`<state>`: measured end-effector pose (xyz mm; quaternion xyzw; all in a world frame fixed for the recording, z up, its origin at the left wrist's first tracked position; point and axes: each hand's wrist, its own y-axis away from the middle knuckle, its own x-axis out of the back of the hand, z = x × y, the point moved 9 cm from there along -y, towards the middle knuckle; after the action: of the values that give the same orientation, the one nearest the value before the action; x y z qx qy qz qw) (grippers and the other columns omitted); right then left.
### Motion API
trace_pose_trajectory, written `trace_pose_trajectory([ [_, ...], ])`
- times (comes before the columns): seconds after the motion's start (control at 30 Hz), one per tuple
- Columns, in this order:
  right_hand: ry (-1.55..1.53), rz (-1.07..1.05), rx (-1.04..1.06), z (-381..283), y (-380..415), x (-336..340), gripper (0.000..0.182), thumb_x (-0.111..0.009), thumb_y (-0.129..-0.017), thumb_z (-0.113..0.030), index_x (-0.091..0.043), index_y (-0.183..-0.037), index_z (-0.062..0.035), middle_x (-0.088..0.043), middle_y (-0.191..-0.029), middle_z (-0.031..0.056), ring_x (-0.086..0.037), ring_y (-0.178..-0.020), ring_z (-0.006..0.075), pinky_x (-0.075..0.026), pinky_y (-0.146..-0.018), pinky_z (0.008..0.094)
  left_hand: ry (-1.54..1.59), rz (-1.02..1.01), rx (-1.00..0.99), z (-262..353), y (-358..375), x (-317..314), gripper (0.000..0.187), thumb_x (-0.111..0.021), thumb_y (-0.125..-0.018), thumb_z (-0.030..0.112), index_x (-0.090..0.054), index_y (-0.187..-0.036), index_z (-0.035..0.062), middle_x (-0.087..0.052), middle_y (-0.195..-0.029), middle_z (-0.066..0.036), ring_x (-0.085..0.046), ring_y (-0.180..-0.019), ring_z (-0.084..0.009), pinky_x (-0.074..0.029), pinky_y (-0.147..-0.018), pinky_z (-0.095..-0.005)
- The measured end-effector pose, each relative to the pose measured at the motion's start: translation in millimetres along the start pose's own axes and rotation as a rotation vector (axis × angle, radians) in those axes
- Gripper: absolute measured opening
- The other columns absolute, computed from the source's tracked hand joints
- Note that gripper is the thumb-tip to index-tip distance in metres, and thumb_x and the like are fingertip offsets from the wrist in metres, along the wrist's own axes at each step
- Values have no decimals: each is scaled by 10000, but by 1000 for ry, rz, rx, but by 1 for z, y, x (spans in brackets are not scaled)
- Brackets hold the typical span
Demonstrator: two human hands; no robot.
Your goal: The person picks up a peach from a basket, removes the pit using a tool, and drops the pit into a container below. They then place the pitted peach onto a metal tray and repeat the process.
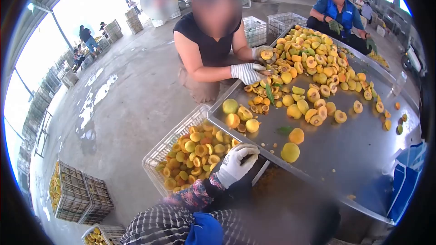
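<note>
Your left hand (236, 165) is resting by the table's rim (278, 159), loosely open, seemingly empty; the yellow fruit (289, 152) is lying rightward, across the rim. Your right hand isn't showing, so you can't tell its state.

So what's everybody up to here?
Three people are working around a metal table heaped with fruit, much of it halved. The wearer's gloved left hand is at the near edge, beside a crate of halves. One co-worker handles fruit at the pile; another, in a blue vest, sits at the far side.
</note>
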<state>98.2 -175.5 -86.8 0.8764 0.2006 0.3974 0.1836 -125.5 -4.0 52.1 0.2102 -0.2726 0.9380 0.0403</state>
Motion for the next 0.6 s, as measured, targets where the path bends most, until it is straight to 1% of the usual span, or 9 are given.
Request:
trace_pose_trajectory([
  [0.03,-5,-26,-16,1,-2,-2,646,-568,-902,-292,-264,-1401,-17,-638,-866,309,-609,-802,500,-471,-690,557,0,-7,7,-2,0,-1,136,-685,-819,30,-673,-954,12,-687,-1014,-135,-644,-982,-302,-511,-874,-375],
  [0.13,-34,15,78,4,-9,-8,629,-583,-891,-300,-295,-1366,-4,-640,-846,298,-614,-795,493,-470,-677,551,-1,-16,11,-4,0,0,143,-679,-821,21,-667,-964,14,-682,-1021,-136,-647,-971,-303,-515,-861,-374],
  [0.2,-20,-51,32,11,-13,-14,614,-592,-885,-302,-319,-1345,-2,-641,-833,291,-616,-786,488,-471,-671,546,-3,-24,-16,-4,0,1,158,-668,-825,6,-658,-981,22,-677,-1025,-141,-652,-948,-306,-524,-836,-371],
  [0.33,-20,-157,-58,16,-14,-21,603,-606,-878,-309,-350,-1325,4,-641,-807,278,-618,-771,478,-474,-664,535,21,-17,23,-9,2,1,156,-670,-829,14,-662,-984,17,-678,-1026,-140,-651,-959,-300,-522,-846,-371],
  [0.43,-38,-154,-93,16,-12,-21,605,-601,-881,-326,-356,-1317,14,-641,-802,275,-619,-769,473,-476,-665,528,14,-26,43,-9,1,1,154,-675,-835,32,-674,-987,8,-677,-1026,-135,-644,-985,-296,-514,-872,-368],
  [0.53,52,-106,-4,26,-16,-28,625,-596,-884,-339,-343,-1329,19,-640,-791,273,-618,-760,474,-478,-661,526,32,-24,56,-9,3,2,153,-674,-836,31,-670,-988,10,-678,-1029,-135,-647,-977,-295,-517,-864,-366],
  [0.6,22,-129,-18,23,-17,-26,652,-592,-886,-341,-316,-1351,23,-640,-792,274,-616,-757,476,-477,-658,525,34,-16,52,-6,1,4,151,-673,-838,26,-661,-988,12,-680,-1033,-137,-655,-959,-292,-523,-848,-362],
])
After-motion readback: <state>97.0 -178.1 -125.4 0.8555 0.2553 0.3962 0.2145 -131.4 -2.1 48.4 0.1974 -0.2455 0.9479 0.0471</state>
